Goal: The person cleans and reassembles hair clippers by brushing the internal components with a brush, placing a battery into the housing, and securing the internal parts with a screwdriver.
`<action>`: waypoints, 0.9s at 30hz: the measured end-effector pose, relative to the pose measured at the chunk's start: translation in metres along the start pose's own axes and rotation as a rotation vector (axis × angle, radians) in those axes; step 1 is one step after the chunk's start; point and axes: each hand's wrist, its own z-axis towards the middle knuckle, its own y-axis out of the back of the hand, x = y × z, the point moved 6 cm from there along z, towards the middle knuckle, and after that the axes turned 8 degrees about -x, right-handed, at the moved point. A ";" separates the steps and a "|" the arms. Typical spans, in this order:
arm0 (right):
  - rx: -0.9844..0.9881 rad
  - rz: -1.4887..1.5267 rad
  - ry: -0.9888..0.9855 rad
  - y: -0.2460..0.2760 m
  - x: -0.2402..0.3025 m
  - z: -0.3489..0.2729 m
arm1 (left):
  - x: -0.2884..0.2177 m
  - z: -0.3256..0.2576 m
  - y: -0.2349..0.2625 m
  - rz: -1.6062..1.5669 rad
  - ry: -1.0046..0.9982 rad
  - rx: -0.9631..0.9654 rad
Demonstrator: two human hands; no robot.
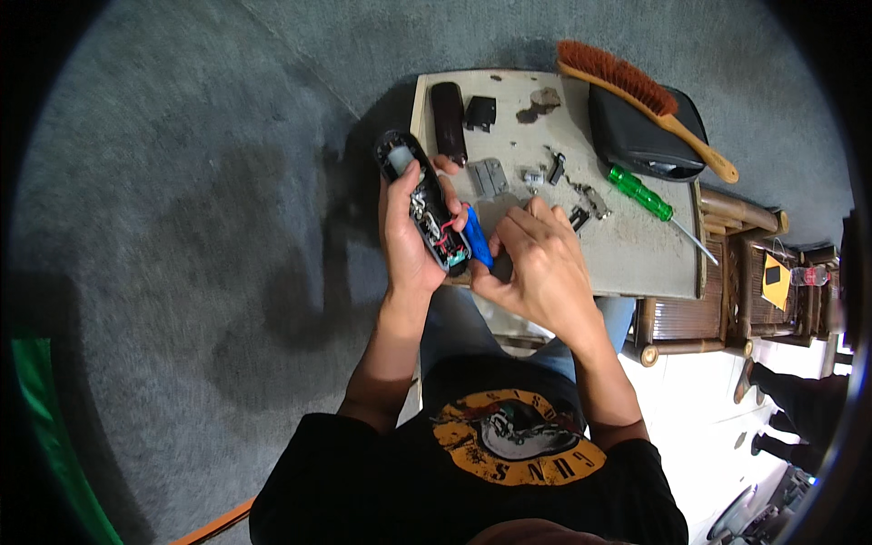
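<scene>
Through the head feed, nearest me: the wearer's black T-shirt [527, 509] with a round yellow print, forearms rising on both sides of it.

Left hand [406, 238] was closed around an open, elongated black casing [418, 193], wiring and a pale block showing inside. It was held slantwise above the table's left edge, upper end reaching beyond that edge. Right hand [543, 259] had thumb and bent fingers pinched on the lower end of a blue pack [476, 236], just beside the casing; a red wire [449, 226] ran near the pack.

Beyond, the pale tabletop [636, 268]. I noted its widest open room at the lower right, between the right wrist and the right edge. Ahead of the fingers it was tighter: a grey plate [490, 178], a small pale part [534, 175], a small black part [556, 167] and a metal piece [595, 202] sat close together. A green screwdriver [640, 192] lay slanted, its shaft tip past the right edge.

Farther up: a long dark cover [448, 123] along the left edge, a black piece [481, 113] just beside it. A black case [627, 138] overlapped the right edge, a brush [636, 84] across it.

Past the table's right side, bamboo furniture [686, 313], a bottle [808, 276] and another person's legs [799, 391].
</scene>
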 end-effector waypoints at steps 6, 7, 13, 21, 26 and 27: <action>-0.130 -0.035 -0.048 0.002 -0.006 -0.003 | -0.003 -0.001 -0.003 -0.051 -0.060 0.018; -0.121 -0.040 -0.070 0.002 -0.007 -0.004 | -0.001 0.000 0.003 -0.038 -0.082 0.029; -0.232 -0.012 0.016 0.007 -0.006 -0.009 | -0.003 0.003 0.010 0.029 -0.111 0.000; -0.242 0.130 0.008 0.012 -0.008 -0.008 | -0.001 -0.004 -0.010 0.201 -0.100 0.032; -0.164 0.186 -0.013 0.009 -0.007 -0.006 | -0.001 -0.008 -0.012 0.294 -0.151 0.011; -0.160 0.202 -0.025 0.009 -0.006 -0.004 | -0.001 -0.009 -0.013 0.315 -0.167 -0.005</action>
